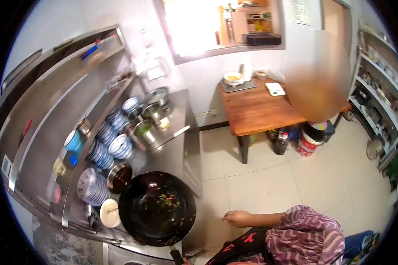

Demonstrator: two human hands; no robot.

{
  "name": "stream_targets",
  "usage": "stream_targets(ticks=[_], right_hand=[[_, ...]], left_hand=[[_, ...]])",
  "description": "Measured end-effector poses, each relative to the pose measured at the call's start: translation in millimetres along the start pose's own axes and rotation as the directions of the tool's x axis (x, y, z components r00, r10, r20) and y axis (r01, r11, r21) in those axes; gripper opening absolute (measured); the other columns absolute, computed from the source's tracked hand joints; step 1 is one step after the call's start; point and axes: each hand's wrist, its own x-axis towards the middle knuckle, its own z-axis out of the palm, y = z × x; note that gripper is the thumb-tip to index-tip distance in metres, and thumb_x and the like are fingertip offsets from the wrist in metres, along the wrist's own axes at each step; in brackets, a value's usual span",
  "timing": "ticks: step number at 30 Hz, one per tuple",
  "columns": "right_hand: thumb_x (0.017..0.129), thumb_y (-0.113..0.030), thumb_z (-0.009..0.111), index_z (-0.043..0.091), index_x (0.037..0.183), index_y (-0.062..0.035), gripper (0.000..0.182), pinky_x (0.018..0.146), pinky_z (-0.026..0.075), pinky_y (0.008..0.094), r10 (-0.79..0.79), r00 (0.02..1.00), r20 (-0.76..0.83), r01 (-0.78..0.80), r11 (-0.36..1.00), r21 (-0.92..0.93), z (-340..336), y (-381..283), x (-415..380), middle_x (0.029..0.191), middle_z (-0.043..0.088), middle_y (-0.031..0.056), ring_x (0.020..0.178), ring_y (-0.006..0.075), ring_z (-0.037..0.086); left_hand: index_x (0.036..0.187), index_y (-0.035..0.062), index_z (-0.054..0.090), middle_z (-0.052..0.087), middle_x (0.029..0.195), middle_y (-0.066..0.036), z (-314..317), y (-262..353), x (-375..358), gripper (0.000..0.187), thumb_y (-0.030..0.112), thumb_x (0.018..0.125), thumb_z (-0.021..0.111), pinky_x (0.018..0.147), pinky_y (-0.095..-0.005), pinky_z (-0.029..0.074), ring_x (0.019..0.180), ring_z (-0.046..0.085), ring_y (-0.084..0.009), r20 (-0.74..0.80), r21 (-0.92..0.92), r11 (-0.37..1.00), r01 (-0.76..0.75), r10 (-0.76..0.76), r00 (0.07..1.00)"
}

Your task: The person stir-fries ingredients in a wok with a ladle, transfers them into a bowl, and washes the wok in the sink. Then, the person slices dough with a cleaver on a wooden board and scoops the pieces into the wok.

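Note:
At the bottom edge a small part of my left hand [186,261] shows, closed around the handle of a black wok [137,212]. The wok tilts over the counter's near end. Scraps of green and red food [168,201] cling to its dark, shiny inside. My right hand [239,218] is held out over the floor, fingers curled in, with nothing visible in it. A patterned purple sleeve [305,234] covers that arm above the forearm. Left of the wok, touching or very near its rim, sits a cream-coloured tub [110,213] with a utensil in it.
Stacked blue-and-white bowls [104,141], a brown-filled pot [119,177] and metal containers [144,132] crowd the steel counter [170,154]. A steel shelf [53,106] overhangs it. Across the tiled floor [252,190] stands a wooden table [261,112] with a white scale [275,89].

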Motion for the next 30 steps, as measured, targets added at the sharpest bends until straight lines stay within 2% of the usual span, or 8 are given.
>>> stream_targets(ticks=[2,9,12,14,17,20,25,30], right_hand=[[0.085,-0.013,0.049,0.055,0.113,-0.0109,0.029,0.083,0.047,0.0371,0.098,0.989,-0.111,-0.096,0.995,0.022,-19.9,6.5,-51.8,0.108,0.058,0.0133,0.099,0.0291,0.056],[0.085,-0.014,0.047,0.059,0.109,-0.0130,0.028,0.074,0.049,0.0390,0.456,0.777,-0.434,-0.482,0.874,0.055,-71.6,34.9,-271.6,0.093,0.062,0.0117,0.087,0.0297,0.060],[0.082,-0.011,0.051,0.061,0.107,-0.0112,0.027,0.072,0.050,0.0385,0.619,0.630,-0.469,-0.641,0.755,0.137,-86.1,35.9,-382.5,0.093,0.063,0.0134,0.084,0.0300,0.061],[0.081,-0.010,0.053,0.062,0.104,-0.0100,0.025,0.071,0.050,0.0388,0.651,0.485,-0.583,-0.686,0.697,0.208,-80.4,43.9,-455.3,0.087,0.063,0.0142,0.081,0.0308,0.061],[0.082,-0.011,0.051,0.063,0.102,-0.0101,0.023,0.070,0.050,0.0392,0.705,0.280,-0.651,-0.741,0.590,0.320,-81.1,49.3,-544.7,0.090,0.063,0.0147,0.082,0.0310,0.061],[0.082,-0.010,0.051,0.063,0.100,-0.0089,0.022,0.071,0.050,0.0392,0.706,0.132,-0.696,-0.740,0.538,0.405,-100.6,56.1,-604.9,0.091,0.063,0.0157,0.082,0.0310,0.061],[0.082,-0.012,0.051,0.062,0.103,-0.0088,0.023,0.071,0.050,0.0396,0.678,-0.113,-0.726,-0.743,0.428,0.515,-128.9,84.5,-712.7,0.090,0.062,0.0154,0.082,0.0315,0.061],[0.082,-0.016,0.052,0.062,0.104,-0.0109,0.024,0.071,0.050,0.0414,0.745,-0.326,-0.582,-0.831,0.068,0.552,-129.9,120.7,-850.3,0.089,0.062,0.0143,0.081,0.0316,0.061]], left_hand=[[0.062,0.0114,0.038,0.030,0.052,0.000,-6.9,-20.9,35.3,0.031,0.023,0.090,0.047,0.049,-0.0260,0.030,0.048,0.027,-0.0122,0.107,0.133,0.970,0.202,-0.217,0.970],[0.097,0.0029,0.048,0.040,0.056,0.001,149.4,-98.0,86.6,0.019,0.019,0.087,0.050,0.038,-0.0237,0.030,0.040,0.033,-0.0083,0.388,0.489,0.864,0.122,-0.340,0.856],[0.093,0.0055,0.046,0.039,0.056,0.000,214.0,-174.9,127.4,0.020,0.024,0.087,0.048,0.037,-0.0286,0.031,0.040,0.037,-0.0129,0.675,0.470,0.832,0.295,-0.554,0.487],[0.097,0.0050,0.047,0.040,0.059,0.001,274.6,-216.6,122.5,0.014,0.015,0.087,0.048,0.039,-0.0266,0.033,0.042,0.039,-0.0105,0.747,0.453,0.787,0.418,-0.591,0.304],[0.100,0.0047,0.047,0.041,0.060,0.001,353.7,-282.2,115.5,0.015,0.014,0.088,0.049,0.040,-0.0264,0.034,0.043,0.039,-0.0095,0.708,0.545,0.666,0.510,-0.691,0.147],[0.100,0.0049,0.047,0.041,0.061,0.001,433.6,-338.0,107.0,0.015,0.013,0.088,0.050,0.041,-0.0272,0.035,0.043,0.039,-0.0093,0.617,0.690,0.557,0.462,-0.786,0.026],[0.098,0.0050,0.047,0.037,0.059,0.000,562.3,-444.5,98.4,0.012,0.011,0.088,0.048,0.041,-0.0276,0.035,0.042,0.037,-0.0100,0.416,0.836,0.338,0.431,-0.904,-0.098],[0.092,0.0056,0.045,0.036,0.059,0.002,701.3,-552.2,63.3,0.011,0.014,0.086,0.049,0.041,-0.0229,0.033,0.043,0.035,-0.0070,0.239,0.945,0.217,0.244,-0.969,-0.064]])
